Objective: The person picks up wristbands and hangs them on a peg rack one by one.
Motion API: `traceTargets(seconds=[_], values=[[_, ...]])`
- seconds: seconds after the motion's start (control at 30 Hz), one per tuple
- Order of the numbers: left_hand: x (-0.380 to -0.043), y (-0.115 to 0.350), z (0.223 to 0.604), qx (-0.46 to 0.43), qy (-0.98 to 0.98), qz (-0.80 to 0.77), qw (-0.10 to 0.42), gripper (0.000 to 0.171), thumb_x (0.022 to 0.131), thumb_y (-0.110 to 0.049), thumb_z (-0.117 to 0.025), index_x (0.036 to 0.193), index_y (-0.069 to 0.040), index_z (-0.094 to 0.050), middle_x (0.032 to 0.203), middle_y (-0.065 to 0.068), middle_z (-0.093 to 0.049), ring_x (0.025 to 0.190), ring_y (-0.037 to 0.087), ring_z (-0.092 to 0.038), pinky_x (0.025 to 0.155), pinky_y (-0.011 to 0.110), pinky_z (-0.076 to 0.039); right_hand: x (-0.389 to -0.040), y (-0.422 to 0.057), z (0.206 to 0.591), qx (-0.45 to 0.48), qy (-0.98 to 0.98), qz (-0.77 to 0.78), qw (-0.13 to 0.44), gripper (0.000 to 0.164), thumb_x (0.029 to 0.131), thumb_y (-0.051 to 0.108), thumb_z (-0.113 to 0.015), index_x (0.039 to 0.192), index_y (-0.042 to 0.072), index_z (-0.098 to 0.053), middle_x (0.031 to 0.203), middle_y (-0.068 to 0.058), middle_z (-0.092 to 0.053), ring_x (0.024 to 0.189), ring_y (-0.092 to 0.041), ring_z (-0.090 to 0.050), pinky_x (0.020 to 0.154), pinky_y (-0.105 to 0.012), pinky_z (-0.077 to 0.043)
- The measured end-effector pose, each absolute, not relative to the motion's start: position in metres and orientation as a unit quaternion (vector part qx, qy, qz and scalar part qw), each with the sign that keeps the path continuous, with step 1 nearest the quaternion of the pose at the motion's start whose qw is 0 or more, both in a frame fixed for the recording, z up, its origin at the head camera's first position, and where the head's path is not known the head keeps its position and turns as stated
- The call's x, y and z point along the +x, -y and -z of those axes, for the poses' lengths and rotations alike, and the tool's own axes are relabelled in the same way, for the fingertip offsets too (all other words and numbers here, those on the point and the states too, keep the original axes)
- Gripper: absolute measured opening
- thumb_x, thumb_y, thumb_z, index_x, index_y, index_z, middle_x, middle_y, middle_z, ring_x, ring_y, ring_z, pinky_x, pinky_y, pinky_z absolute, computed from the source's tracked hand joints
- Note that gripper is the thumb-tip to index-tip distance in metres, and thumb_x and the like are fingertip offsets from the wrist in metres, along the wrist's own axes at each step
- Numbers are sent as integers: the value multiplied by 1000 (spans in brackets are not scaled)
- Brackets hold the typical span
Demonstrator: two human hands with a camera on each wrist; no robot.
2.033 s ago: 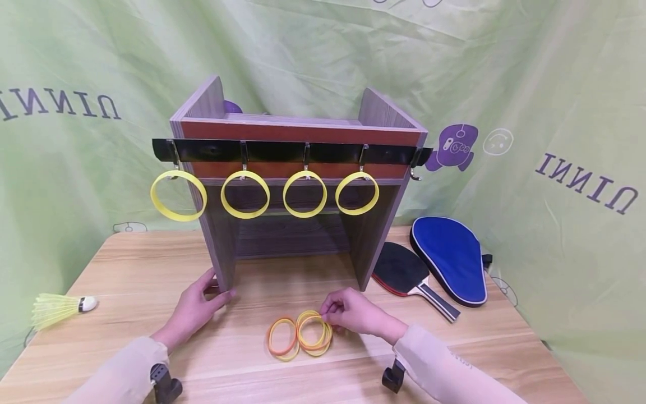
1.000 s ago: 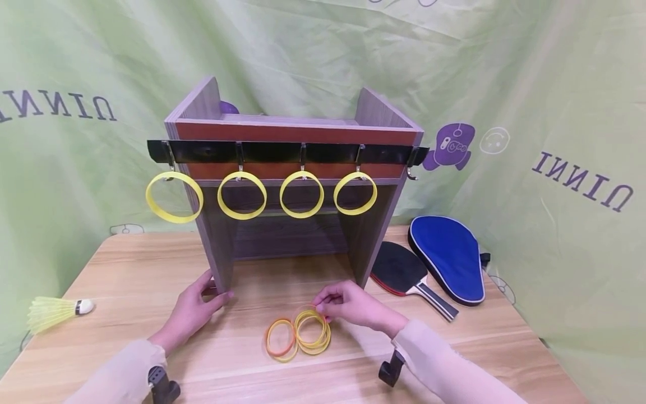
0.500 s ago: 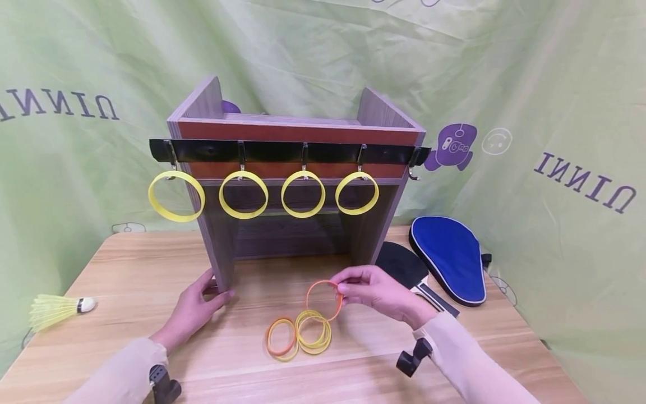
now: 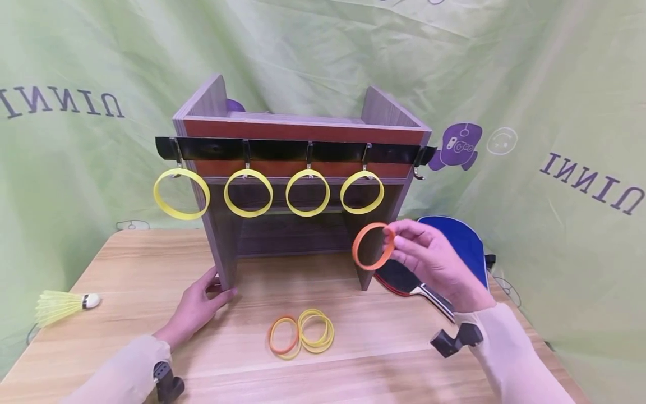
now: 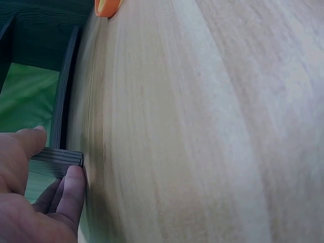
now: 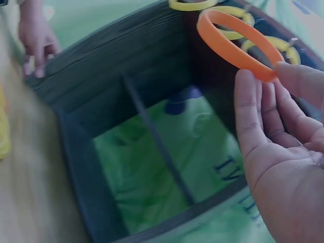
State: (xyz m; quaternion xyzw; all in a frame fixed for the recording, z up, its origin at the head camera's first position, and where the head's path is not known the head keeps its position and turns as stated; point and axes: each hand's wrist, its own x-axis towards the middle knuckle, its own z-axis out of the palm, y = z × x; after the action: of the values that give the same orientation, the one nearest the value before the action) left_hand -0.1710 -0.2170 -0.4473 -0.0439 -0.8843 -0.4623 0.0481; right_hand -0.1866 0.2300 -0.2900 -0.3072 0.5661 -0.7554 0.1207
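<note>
My right hand [image 4: 436,264] pinches an orange wristband [image 4: 355,247] between thumb and fingertips, held up in front of the right side panel of a grey wooden shelf unit [image 4: 222,247]. In the right wrist view the orange wristband [image 6: 225,46] overlaps the yellow ones behind it. My left hand [image 4: 194,306] grips the lower front corner of the unit's left panel, thumb on one side and fingers on the other, as the left wrist view shows at the panel edge [image 5: 61,158]. Several yellow wristbands [image 4: 228,202] hang from the black hook rail [image 4: 282,150]; its rightmost hook [image 4: 418,173] is bare.
On the tabletop [image 4: 383,359] in front lie several yellow wristbands [image 4: 331,336] beside another orange one [image 4: 270,338]. A table tennis bat [image 4: 398,279] and blue bat case [image 4: 454,241] are at right, partly behind my right hand. A yellow shuttlecock [image 4: 60,306] lies far left.
My right hand has picked the orange wristband off the pile on the table and carried it up and to the right, toward the rail's right end. My left hand stays at the panel.
</note>
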Motion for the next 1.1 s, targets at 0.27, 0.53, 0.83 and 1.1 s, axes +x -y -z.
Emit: traceTargets(seconds=[0.27,0.53,0.83,1.1], values=[[-168,220,449,-42,889,452,57,68,97,-23,-76,155,-5,-45,131,29,-69,117,40,-70,94,40,-55,-185,-239,263,-326,-480,811,74,34,108,-9,-39,122,1,-69,111,-8,-75,102,-17,-74,95,-26,-60],[-171,218,447,-46,887,456,54,68,97,-25,-77,154,-6,-46,132,28,-69,116,39,-69,90,34,-55,-188,-242,250,-307,-438,845,20,27,108,-7,-42,122,-2,-64,109,-12,-73,102,-21,-75,96,-28,-60],[-171,216,449,-47,886,457,59,66,97,-23,-76,153,-5,-46,131,29,-69,116,40,-70,89,32,-55,-201,-241,253,-263,-431,863,4,24,107,-6,-44,116,0,-65,104,-11,-73,98,-20,-76,94,-29,-61],[-171,216,448,-42,887,456,51,68,97,-25,-76,155,-5,-45,133,28,-68,118,39,-70,94,38,-55,-201,-242,261,-236,-460,856,7,22,108,-3,-47,116,3,-67,103,-8,-73,96,-17,-76,93,-27,-61]])
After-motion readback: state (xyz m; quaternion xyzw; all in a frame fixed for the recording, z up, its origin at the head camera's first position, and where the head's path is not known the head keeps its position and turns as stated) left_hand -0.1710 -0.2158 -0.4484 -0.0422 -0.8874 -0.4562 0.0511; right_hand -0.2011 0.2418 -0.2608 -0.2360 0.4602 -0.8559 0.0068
